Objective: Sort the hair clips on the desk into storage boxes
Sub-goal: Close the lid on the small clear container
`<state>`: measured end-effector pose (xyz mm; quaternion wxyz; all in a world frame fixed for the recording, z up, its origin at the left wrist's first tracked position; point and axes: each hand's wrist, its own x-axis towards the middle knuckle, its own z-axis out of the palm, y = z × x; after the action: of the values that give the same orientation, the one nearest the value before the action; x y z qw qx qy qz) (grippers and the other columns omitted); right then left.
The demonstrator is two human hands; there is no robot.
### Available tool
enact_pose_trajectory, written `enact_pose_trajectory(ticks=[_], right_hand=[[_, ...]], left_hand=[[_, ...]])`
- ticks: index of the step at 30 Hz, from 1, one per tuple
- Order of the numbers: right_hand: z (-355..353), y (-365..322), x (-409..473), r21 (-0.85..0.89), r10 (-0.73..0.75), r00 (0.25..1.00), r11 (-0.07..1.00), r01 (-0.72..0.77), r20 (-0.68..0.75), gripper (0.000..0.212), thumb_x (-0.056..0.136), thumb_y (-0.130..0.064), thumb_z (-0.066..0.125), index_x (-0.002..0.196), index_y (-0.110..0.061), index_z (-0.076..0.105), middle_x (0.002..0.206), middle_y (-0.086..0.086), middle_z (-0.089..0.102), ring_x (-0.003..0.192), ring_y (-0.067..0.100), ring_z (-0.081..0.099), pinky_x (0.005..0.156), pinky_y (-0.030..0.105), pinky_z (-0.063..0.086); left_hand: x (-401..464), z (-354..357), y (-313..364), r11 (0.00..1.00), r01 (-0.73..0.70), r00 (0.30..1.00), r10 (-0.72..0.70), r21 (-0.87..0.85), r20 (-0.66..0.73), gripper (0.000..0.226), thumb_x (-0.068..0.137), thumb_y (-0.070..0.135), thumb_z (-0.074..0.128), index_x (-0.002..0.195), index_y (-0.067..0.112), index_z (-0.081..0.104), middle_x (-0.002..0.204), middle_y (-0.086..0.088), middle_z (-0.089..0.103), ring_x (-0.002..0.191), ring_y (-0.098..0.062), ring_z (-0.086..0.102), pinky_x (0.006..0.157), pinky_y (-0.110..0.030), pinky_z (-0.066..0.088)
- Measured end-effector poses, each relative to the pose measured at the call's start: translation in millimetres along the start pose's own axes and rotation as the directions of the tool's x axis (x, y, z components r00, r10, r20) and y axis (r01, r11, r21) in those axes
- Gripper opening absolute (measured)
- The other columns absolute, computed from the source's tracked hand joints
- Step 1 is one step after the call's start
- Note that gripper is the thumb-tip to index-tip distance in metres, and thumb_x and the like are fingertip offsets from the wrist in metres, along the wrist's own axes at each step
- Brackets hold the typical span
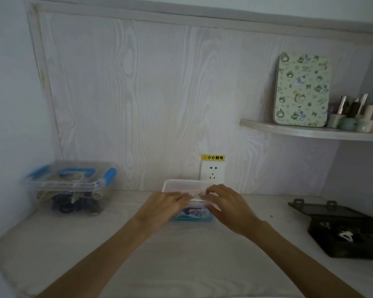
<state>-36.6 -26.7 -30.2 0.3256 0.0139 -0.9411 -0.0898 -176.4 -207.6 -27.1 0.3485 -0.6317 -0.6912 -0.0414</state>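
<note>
**Both hands on the small clear box at the far middle of the desk**

A small clear box (192, 208) with a blue base sits on the pale desk (181, 254), at the far middle, just in front of a wall socket (212, 174). Its translucent lid (181, 184) stands tilted up behind it. Dark and coloured hair clips (191, 212) lie inside, though blur hides their shapes.

The left hand (166, 204) lies over the box's left side, fingers stretched toward the rim. The right hand (226, 204) covers the right side, fingers bent down at the rim. Whether either hand actually grips the box or lid cannot be told from this view; the fingertips meet near a pinkish strip along the top edge.

At the far left stands a clear storage box (71, 188) with blue handle and latches, lid on, dark items within. At the near right sits an open black box (345, 233), a white claw clip (346, 235) lying inside it.

A shelf (310, 131) on the right wall carries a patterned tin (302, 90) and small bottles (353, 117).
</note>
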Motion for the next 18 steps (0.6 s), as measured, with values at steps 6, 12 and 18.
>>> enact_pose_trajectory(ticks=[6,12,18], right_hand=[[26.0,-18.0,-26.6,0.123,0.187,0.981,0.976,-0.181,-0.042,0.045,0.078,-0.034,0.068,0.120,-0.025,0.054,0.127,-0.002,0.061,0.118,0.015,0.056,0.101,0.030,0.038],[21.1,-14.9,-25.5,0.205,0.240,0.969,0.947,-0.246,0.056,0.046,0.091,-0.053,0.037,0.128,-0.029,0.053,0.139,-0.006,0.050,0.131,0.011,0.042,0.107,0.025,0.029],[21.5,-9.3,-26.4,0.211,0.218,0.975,0.952,-0.223,0.051,0.041,0.086,-0.029,0.055,0.127,-0.030,0.053,0.136,-0.006,0.053,0.128,0.014,0.047,0.099,0.030,0.040]], left_hand=[[-19.7,11.0,21.1,0.882,0.327,0.945,-0.316,-0.339,0.090,0.056,0.086,0.061,0.032,0.130,0.033,0.053,0.133,0.016,0.055,0.124,-0.005,0.051,0.096,-0.022,0.047],[-14.3,12.5,15.4,0.862,0.337,0.941,-0.323,-0.378,0.101,0.035,0.091,0.033,0.051,0.125,0.027,0.057,0.133,0.009,0.056,0.126,-0.014,0.049,0.109,-0.042,0.035],[-9.1,11.4,13.2,0.871,0.342,0.939,-0.296,-0.354,0.177,0.041,0.094,0.023,0.052,0.135,0.022,0.044,0.144,0.003,0.044,0.136,-0.020,0.037,0.107,-0.038,0.034]])
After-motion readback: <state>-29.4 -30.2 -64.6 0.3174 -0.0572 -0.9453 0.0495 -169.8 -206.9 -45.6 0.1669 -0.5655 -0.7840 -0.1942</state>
